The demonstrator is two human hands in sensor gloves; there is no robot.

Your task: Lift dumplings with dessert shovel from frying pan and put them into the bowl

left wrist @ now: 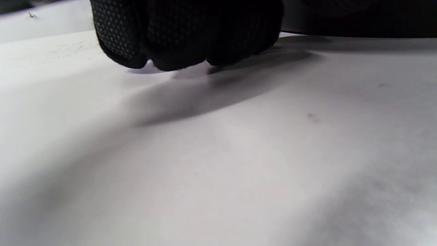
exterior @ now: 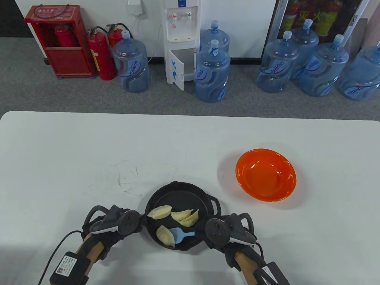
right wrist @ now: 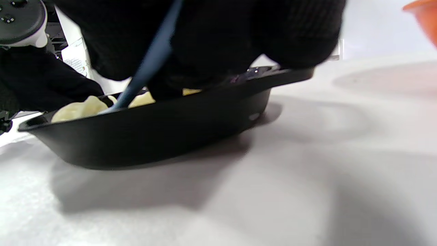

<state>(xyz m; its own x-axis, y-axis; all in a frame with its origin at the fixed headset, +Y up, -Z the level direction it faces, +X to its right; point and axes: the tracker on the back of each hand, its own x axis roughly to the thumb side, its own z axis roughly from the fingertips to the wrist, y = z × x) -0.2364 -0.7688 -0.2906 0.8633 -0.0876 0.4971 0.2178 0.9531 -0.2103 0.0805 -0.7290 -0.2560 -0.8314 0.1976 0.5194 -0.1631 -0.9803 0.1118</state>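
Four dumplings, orange bowl right, well apart

table: white, lying scuffed with faint dark marks near its middle | water dispenser: standing against the far wall, lower door hanging open | water jugs: blue, sitting in groups on the grey carpet | fire extinguishers: two, red, standing beside a red cabinet
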